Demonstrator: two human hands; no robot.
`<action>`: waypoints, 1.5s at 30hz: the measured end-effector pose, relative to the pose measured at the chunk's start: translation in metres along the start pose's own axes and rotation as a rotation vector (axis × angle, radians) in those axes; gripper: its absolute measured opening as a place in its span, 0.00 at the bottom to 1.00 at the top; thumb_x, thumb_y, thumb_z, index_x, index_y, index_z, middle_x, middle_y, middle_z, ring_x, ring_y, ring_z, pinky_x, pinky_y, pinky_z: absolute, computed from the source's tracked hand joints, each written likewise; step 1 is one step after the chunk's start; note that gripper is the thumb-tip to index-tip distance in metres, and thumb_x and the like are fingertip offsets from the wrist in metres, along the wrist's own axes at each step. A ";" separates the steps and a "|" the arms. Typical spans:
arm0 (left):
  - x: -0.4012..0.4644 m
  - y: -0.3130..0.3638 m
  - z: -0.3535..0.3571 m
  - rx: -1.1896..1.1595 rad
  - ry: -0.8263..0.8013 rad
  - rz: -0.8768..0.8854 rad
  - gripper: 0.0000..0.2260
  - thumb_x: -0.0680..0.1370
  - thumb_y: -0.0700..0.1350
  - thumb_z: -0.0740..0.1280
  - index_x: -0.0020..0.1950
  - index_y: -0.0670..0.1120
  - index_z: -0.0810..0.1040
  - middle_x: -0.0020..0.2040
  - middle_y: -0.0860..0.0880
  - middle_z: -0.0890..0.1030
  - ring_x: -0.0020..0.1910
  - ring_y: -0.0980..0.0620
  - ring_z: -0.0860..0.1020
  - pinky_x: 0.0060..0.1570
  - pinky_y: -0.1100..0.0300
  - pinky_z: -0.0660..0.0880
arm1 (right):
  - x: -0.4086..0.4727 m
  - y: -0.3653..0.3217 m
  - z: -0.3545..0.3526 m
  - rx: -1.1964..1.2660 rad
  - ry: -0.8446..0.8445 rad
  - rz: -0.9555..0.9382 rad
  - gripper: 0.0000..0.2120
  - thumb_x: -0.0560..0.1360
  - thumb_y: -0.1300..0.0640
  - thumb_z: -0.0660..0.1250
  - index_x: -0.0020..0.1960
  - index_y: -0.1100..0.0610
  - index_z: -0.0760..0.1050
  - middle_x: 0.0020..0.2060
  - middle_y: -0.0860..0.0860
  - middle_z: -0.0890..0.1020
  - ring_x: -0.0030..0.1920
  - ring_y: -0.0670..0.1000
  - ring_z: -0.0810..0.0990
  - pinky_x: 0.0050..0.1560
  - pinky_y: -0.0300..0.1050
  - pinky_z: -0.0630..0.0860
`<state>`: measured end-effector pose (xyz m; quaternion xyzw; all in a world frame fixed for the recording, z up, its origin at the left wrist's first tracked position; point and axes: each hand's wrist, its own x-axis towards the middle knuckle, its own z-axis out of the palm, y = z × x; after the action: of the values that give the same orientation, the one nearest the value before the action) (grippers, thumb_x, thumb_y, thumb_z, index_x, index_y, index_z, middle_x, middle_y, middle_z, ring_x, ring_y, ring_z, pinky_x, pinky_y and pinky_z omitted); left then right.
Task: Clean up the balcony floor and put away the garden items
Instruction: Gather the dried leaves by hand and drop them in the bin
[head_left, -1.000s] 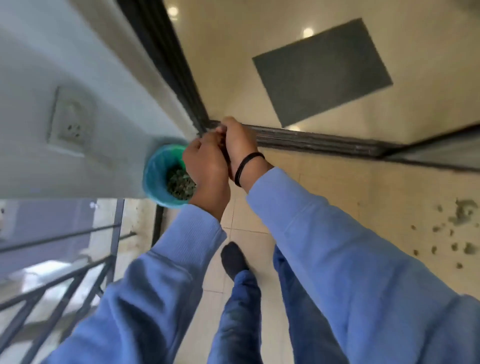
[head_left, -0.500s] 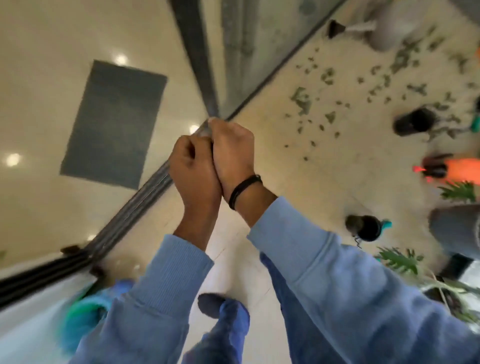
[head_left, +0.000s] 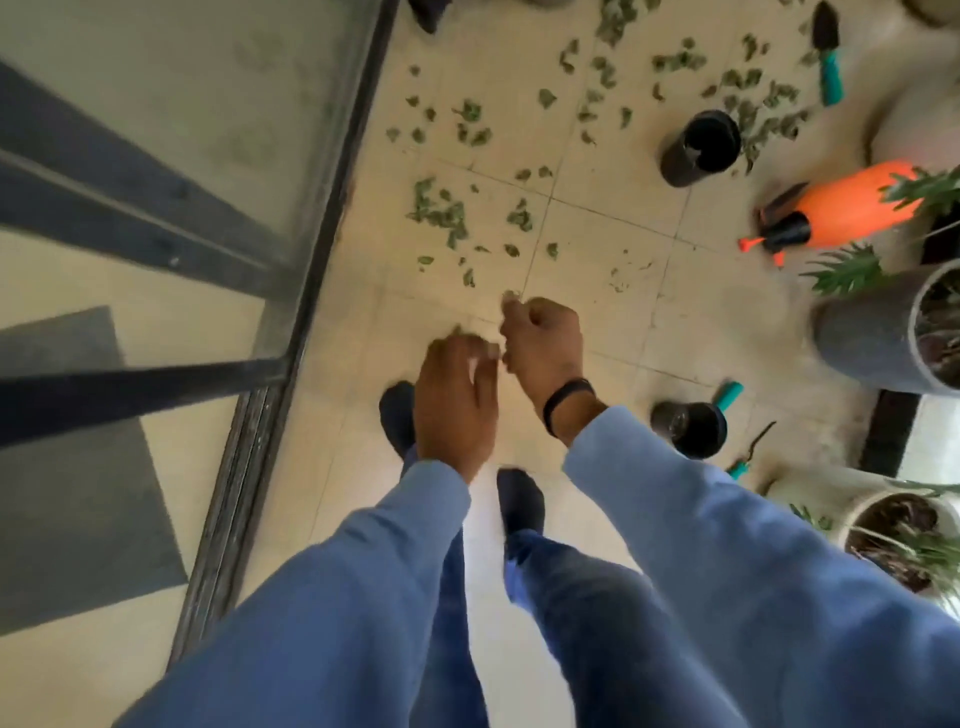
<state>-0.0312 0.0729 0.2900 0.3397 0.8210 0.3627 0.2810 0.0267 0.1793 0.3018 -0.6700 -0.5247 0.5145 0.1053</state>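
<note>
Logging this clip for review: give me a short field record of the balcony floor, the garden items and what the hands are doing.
floor: beige tiled floor strewn with torn green leaves
pots: two empty black plastic pots, far, near
sprayer: orange spray bottle lying on its side
trowel: black trowel with teal handle
left hand: fingers loosely curled, holding nothing visible
right hand: curled; contents unclear

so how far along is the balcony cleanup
Early on. Nothing visibly looks finished. Both hands are in front of the person: the left hand is loosely open, and the right hand has curled fingers with a pale scrap at the fingertips. Left to do: dry leaves are scattered over the tiles, and the orange sprayer, the tipped black pots, and the teal-handled trowel lie loose.
</note>
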 end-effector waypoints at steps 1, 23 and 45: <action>0.011 -0.017 0.013 0.078 -0.067 0.046 0.20 0.82 0.58 0.56 0.56 0.44 0.78 0.53 0.46 0.80 0.51 0.45 0.79 0.50 0.48 0.77 | 0.022 0.005 0.003 0.000 0.037 0.017 0.22 0.78 0.47 0.64 0.39 0.67 0.73 0.35 0.64 0.80 0.35 0.58 0.75 0.41 0.57 0.77; 0.231 -0.309 0.296 0.738 0.010 0.091 0.42 0.80 0.68 0.55 0.82 0.40 0.50 0.81 0.33 0.51 0.82 0.36 0.48 0.77 0.35 0.50 | 0.318 0.312 0.178 -0.849 0.239 -0.295 0.35 0.81 0.41 0.50 0.81 0.63 0.53 0.80 0.62 0.51 0.81 0.62 0.47 0.78 0.63 0.48; 0.255 -0.323 0.273 0.442 0.405 -0.209 0.40 0.78 0.64 0.58 0.80 0.40 0.55 0.79 0.34 0.58 0.79 0.33 0.58 0.76 0.34 0.55 | 0.453 0.237 0.123 -0.632 0.558 -0.062 0.39 0.81 0.36 0.38 0.81 0.63 0.44 0.81 0.61 0.47 0.81 0.59 0.44 0.79 0.61 0.49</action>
<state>-0.1085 0.2139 -0.1766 0.2269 0.9497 0.2051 0.0668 0.0329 0.3965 -0.1770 -0.7668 -0.6280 0.1239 0.0481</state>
